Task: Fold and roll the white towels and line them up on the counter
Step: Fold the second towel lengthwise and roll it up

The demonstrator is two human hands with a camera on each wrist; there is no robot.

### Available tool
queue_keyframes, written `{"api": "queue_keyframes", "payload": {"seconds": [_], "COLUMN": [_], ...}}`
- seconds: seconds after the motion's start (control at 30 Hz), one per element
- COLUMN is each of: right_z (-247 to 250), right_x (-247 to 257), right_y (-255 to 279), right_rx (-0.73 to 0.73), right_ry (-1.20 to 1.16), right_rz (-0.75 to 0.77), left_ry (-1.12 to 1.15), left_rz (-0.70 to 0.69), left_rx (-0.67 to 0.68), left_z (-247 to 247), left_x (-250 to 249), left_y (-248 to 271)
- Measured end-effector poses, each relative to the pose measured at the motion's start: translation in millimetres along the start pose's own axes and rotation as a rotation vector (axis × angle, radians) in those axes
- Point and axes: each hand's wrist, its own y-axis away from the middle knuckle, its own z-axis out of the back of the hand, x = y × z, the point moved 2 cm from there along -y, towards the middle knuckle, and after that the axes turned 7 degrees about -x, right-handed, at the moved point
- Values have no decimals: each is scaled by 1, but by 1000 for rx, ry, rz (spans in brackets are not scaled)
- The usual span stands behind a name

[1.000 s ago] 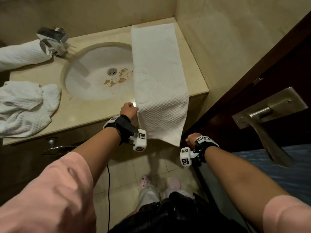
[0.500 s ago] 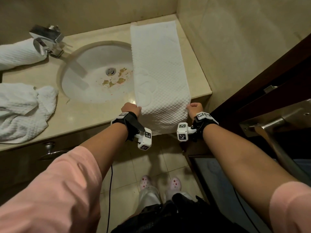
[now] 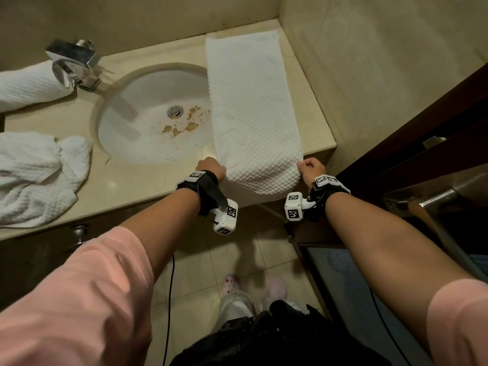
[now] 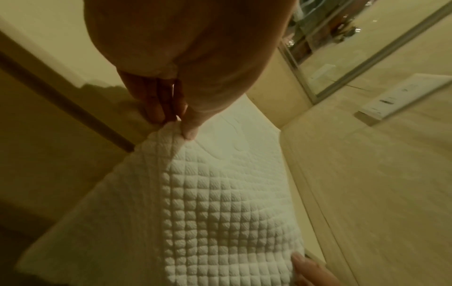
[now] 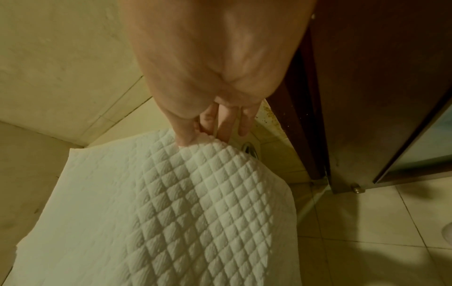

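A long white quilted towel [image 3: 250, 107] lies lengthwise on the right part of the beige counter [image 3: 137, 180], its left edge over the sink rim. Its near end is lifted and curves back over itself. My left hand [image 3: 211, 166] pinches the near left corner [image 4: 168, 131] between thumb and fingers. My right hand [image 3: 311, 167] pinches the near right corner [image 5: 203, 139]. A rolled white towel [image 3: 29, 85] lies at the far left behind the faucet. A crumpled white towel [image 3: 37, 175] sits on the counter's left front.
An oval sink [image 3: 155, 114] with brown debris near the drain fills the counter's middle. A chrome faucet [image 3: 74, 62] stands at the back left. A tiled wall bounds the right side, and a dark wooden door [image 3: 422, 143] with a metal handle [image 3: 433, 202] stands at right.
My right hand rose from below the counter edge and took the near right corner. Both hands have lifted the hanging end up onto the counter's front.
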Motion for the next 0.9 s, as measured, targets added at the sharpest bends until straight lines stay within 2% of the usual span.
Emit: {"api": "queue_keyframes", "payload": {"seconds": [0.1, 0.33, 0.43, 0.53, 0.6, 0.73, 0.9], "right_z": [3, 6, 6, 8, 11, 9, 11], "right_x": [5, 10, 13, 18, 20, 18, 16], "right_y": [-1, -3, -3, -3, -2, -7, -3], "right_rx": [11, 22, 9, 70, 104, 113, 119], "right_ry": [48, 115, 114, 164, 211, 273, 316], "right_rz": [-15, -83, -107, -167, -188, -202, -224], "left_ry": [127, 328, 256, 132, 91, 80, 67], "left_rz": [29, 175, 135, 36, 18, 31, 21], "left_rx": [-21, 41, 80, 126, 131, 102, -35], "left_z": [0, 0, -1, 2, 4, 2, -3], "left_x": [-10, -9, -10, -12, -11, -7, -4], "left_y": [1, 4, 6, 8, 8, 7, 15]}}
